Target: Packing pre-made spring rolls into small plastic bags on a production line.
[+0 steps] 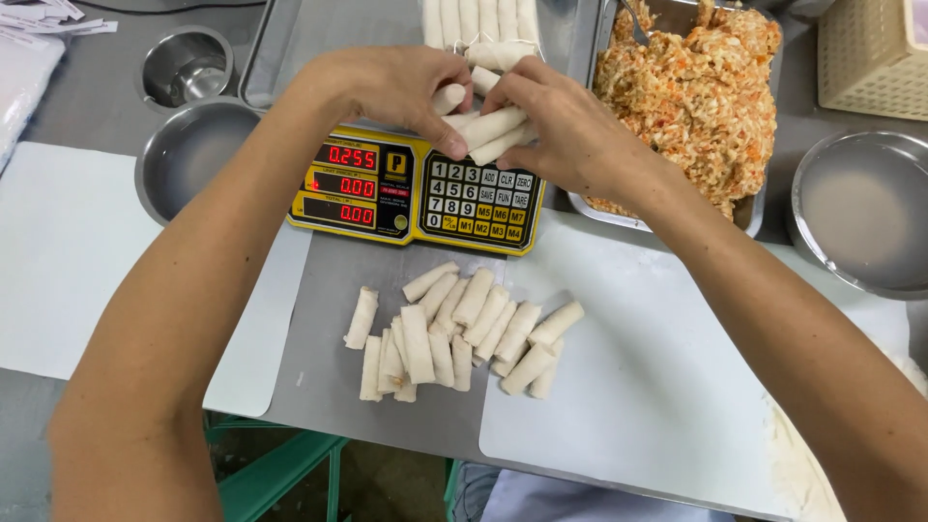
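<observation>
Left hand (401, 87) and right hand (561, 126) both clamped on spring rolls (488, 130) above yellow scale (416, 188); loose pile (454, 333) on counter (329, 387).

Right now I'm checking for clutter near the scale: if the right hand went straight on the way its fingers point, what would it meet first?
The right hand points toward the left hand; beyond the rolls it holds, it would probably meet that hand's fingers first.

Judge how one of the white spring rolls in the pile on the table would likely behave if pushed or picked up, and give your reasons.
A roll from the pile of spring rolls would probably roll if nudged sideways, being a cylinder. It looks light for its size: the hands hold several at once. The thin pale wrappers suggest it may dent or tear if squeezed.
</observation>
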